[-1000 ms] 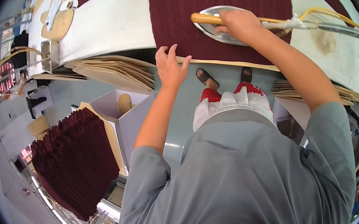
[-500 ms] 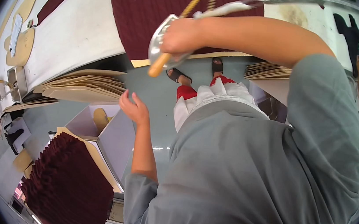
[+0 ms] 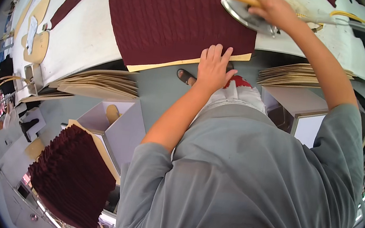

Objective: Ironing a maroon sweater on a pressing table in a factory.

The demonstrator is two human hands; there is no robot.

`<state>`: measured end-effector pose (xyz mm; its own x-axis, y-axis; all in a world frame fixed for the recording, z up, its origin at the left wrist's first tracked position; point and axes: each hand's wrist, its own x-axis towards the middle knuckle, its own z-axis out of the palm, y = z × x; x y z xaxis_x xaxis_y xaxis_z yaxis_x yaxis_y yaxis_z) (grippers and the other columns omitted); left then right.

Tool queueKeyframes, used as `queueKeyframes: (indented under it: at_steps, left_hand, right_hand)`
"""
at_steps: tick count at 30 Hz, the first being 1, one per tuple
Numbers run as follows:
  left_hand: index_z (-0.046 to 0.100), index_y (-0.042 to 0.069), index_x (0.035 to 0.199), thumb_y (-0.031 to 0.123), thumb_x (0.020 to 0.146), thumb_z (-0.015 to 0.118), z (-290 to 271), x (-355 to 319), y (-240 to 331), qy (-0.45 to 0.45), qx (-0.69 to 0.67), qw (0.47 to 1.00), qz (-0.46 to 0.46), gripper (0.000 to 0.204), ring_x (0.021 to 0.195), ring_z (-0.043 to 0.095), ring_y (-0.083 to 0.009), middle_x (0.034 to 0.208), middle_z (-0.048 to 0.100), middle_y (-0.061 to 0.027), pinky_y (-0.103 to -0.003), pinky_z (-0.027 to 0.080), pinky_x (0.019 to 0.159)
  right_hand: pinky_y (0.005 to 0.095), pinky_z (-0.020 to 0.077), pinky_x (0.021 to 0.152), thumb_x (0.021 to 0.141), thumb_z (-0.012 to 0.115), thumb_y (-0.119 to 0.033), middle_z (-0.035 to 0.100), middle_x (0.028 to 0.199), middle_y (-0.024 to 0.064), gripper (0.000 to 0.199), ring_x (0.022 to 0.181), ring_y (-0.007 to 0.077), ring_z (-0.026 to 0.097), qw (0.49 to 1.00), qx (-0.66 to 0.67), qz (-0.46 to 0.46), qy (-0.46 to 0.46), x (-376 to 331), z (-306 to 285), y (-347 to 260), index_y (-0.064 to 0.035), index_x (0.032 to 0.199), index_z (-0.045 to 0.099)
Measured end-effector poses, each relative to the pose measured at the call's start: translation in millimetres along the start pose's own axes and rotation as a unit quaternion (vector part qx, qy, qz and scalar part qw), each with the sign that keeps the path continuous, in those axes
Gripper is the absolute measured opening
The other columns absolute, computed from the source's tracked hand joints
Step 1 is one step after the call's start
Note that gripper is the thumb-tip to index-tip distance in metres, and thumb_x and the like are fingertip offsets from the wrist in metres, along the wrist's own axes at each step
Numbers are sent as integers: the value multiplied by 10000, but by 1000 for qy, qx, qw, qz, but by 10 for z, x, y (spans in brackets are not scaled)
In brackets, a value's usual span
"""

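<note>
A maroon cable-knit sweater [image 3: 171, 16] lies spread on the white table, with a tan board [image 3: 183, 63] showing along its near hem. My right hand [image 3: 275, 12] grips the wooden handle of a steam iron [image 3: 243, 14], whose metal body is at the sweater's right edge. Motion blurs the iron a little, and whether its plate touches the knit I cannot tell. My left hand [image 3: 214, 68] is at the hem near the table's front edge, fingers stretched out over the cloth and board, holding nothing.
Stacks of tan boards [image 3: 98, 82] sit under the table at left and at right [image 3: 290, 74]. A pile of folded maroon knits [image 3: 74, 176] stands beside a pale open box [image 3: 129, 123] at lower left. A hose [image 3: 350, 23] runs from the iron. Dark garments lie at far right.
My right hand has carried the iron right, onto the sweater's right edge. My left hand has come up from beside the box to the hem. The view has shifted slightly.
</note>
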<state>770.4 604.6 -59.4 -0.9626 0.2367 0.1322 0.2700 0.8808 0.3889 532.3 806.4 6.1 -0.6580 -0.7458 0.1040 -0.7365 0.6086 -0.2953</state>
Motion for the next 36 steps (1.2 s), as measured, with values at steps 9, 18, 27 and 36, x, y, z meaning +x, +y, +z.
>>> queueKeyframes:
  at_steps: [9, 18, 27, 36]
  left_hand:
    - [642, 108, 1287, 361, 735, 826, -164, -227, -592, 82, -15, 995, -49, 634, 1117, 535, -324, 1225, 537, -131, -431, 436, 986]
    - [652, 101, 1325, 361, 831, 786, -721, -1374, -1797, 148, 123, 966, -174, 574, 1227, 562, -326, 1386, 580, -133, -463, 400, 1093]
    - [583, -41, 1395, 298, 1084, 472, 154, -3709, -1449, 93, -99, 770, -624, 473, 1225, 588, -397, 1343, 646, -230, -421, 430, 1085]
    - [548, -21, 1459, 688, 1035, 341, 1069, -5765, -246, -65, -389, 422, -816, 852, 1188, 617, -270, 1335, 660, -163, -351, 463, 1023]
  right_hand:
    - [442, 563, 695, 941, 685, -416, 738, 870, 86, 349, 755, 349, 709, 995, -65, 74, -6, 420, 385, -683, -81, 1022, 635]
    - [451, 553, 673, 951, 671, -423, 738, 902, 99, 344, 767, 336, 710, 996, 5, -27, -82, 1688, 1016, -2253, -84, 1007, 649]
    - [464, 552, 661, 887, 686, -266, 695, 834, 72, 176, 706, 315, 673, 898, 3, -358, -257, 2007, 1356, -3123, -102, 878, 622]
    - [405, 528, 553, 904, 635, -178, 640, 773, 40, 145, 623, 277, 655, 863, -22, -472, -178, 687, 593, -1484, -116, 857, 512]
